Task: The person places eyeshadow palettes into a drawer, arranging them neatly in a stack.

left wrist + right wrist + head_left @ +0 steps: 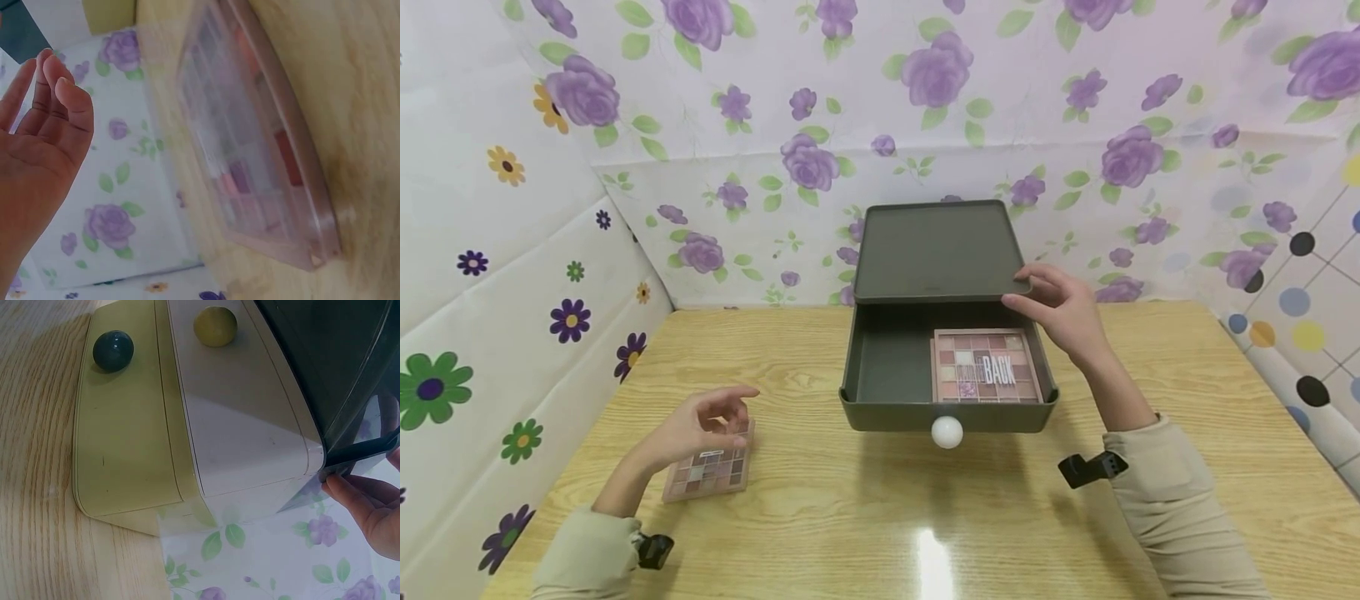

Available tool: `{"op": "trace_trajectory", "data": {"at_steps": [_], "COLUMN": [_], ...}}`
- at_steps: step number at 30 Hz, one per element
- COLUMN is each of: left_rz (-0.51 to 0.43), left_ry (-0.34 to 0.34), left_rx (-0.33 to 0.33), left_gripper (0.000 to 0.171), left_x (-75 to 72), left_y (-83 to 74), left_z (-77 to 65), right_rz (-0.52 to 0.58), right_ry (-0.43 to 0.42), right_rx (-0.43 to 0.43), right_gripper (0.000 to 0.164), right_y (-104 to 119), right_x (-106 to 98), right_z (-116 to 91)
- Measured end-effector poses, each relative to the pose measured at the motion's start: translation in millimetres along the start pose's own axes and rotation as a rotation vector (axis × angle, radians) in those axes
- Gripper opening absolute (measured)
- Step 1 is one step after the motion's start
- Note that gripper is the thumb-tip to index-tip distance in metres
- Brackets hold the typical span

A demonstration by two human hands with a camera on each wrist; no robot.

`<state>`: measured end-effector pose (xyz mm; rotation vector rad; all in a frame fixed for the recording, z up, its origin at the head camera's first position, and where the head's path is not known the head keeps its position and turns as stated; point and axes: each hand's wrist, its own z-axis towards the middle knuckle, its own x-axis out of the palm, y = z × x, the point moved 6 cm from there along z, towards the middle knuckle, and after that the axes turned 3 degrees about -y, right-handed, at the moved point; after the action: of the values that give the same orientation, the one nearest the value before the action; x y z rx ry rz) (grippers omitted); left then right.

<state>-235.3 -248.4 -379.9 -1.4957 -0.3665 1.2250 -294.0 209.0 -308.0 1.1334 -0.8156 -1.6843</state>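
A small desktop drawer cabinet (936, 250) has its dark green top drawer (947, 417) pulled out, with a round white knob (947, 432) on its front. Inside, at the right, lies an eyeshadow palette (985, 367) marked "BACK", with the edge of another beneath it. My right hand (1060, 312) holds the front right corner of the cabinet's top between thumb and fingers, also seen at the dark edge in the right wrist view. To the left, another eyeshadow palette (711, 471) lies on the table. My left hand (703, 429) hovers over it, fingers loosely bent, holding nothing.
Below the dark drawer, the cabinet has a white drawer (244, 412) with a yellow knob and a yellow drawer (122, 437) with a dark knob. The wood-grain table (805, 517) meets flower-printed sheets (805, 108) at the back and sides.
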Motion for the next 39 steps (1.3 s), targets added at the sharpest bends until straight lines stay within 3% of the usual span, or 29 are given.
{"op": "trace_trajectory", "data": {"at_steps": [13, 21, 26, 30, 39], "left_rz": [0.234, 0.248, 0.268, 0.338, 0.464], "left_ry": [-0.058, -0.064, -0.053, -0.025, -0.012], "left_rx": [-0.214, -0.248, -0.331, -0.377, -0.364], "left_gripper": [0.059, 0.067, 0.081, 0.089, 0.077], "left_x": [-22.8, -35.1, -38.5, -38.6, -37.8], "left_y": [46.1, 61.8, 72.1, 78.8, 81.8], "left_z": [-18.0, -31.3, -34.6, -36.5, -39.1], "right_rz": [0.014, 0.013, 0.022, 0.023, 0.023], "right_ry": [0.001, -0.002, -0.004, -0.004, -0.001], "right_rx": [-0.011, -0.018, -0.019, -0.015, -0.010], "right_gripper": [0.039, 0.038, 0.038, 0.039, 0.039], "right_y": [-0.3, -0.3, -0.7, -1.0, -1.5], "right_x": [0.1, 0.1, -0.6, -0.6, -0.7], "right_z": [0.0, 0.3, 0.5, 0.5, 0.2]}}
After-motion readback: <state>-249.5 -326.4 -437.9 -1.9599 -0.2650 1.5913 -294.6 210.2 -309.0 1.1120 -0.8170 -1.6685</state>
